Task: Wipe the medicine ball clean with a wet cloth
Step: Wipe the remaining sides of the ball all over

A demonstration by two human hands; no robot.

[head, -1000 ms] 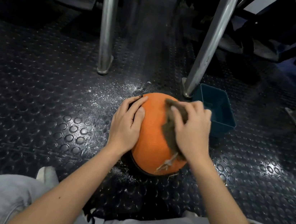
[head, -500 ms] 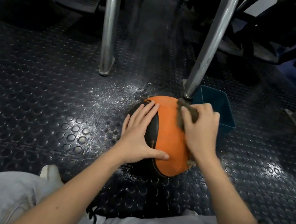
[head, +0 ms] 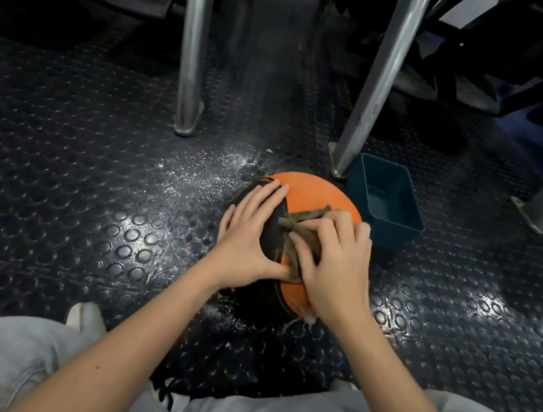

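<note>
On the crown of the ball, the right hand (head: 335,259) bears down on a frayed brown cloth (head: 301,230), fingers bent over the bunched fabric and gripping it against the seam where orange meets black. Just beside it the left hand (head: 249,234) lies flat, fingers straight and close together, thumb spread wide toward the other hand, bracing the orange-and-black medicine ball (head: 313,190) so it cannot roll. Both forearms reach forward and down from above the knees, and the right wrist is cocked slightly inward.

The wipe seems partway done, since the black panel lies only partly under the cloth. Doing it well calls for even pressure and overlapping strokes along the seam. The flat hand should turn the ball a little at a time so that the underside gets its share too.

The ball rests on the black studded rubber floor (head: 93,182), with white dust (head: 206,169) scattered round it. A dark blue plastic tub (head: 387,204) stands close behind it on the right, by the foot of a slanted metal leg (head: 374,98). Whether tub and ball touch cannot be told.
</note>
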